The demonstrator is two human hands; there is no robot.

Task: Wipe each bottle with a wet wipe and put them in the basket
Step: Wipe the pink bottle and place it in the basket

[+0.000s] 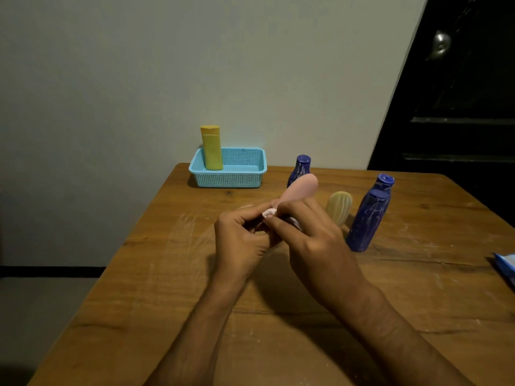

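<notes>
Evidently the wiping step is in hand for the pink bottle (pixel 302 188), which is held tilted above the table (pixel 139 288), its rounded end pointing up and away. The right hand (pixel 312 235) has its fingers curled round the bottle's lower part. The left hand (pixel 239 235) is also curled, pinching a small white wad, by the look of it the wipe (pixel 269 212), against the bottle's near end between thumb and fingertips. The two hands touch where they meet at the wipe.

One yellow bottle (pixel 212 147) already stands upright in the left end of the blue basket (pixel 231 178) at the far edge of the table. Not yet in it are three blue bottles: one (pixel 299 169) just behind the pink one and two (pixel 367 218) close together at the right, plus a pale ribbed bottle (pixel 338 207) beside them. A blue packet (pixel 507 266) shows at the right edge.

I judge the task about a fifth done. The next move likely calls for running the wipe along the rest of the pink bottle, then carrying it to the free right part of the basket and setting it down without knocking over the yellow one.
</notes>
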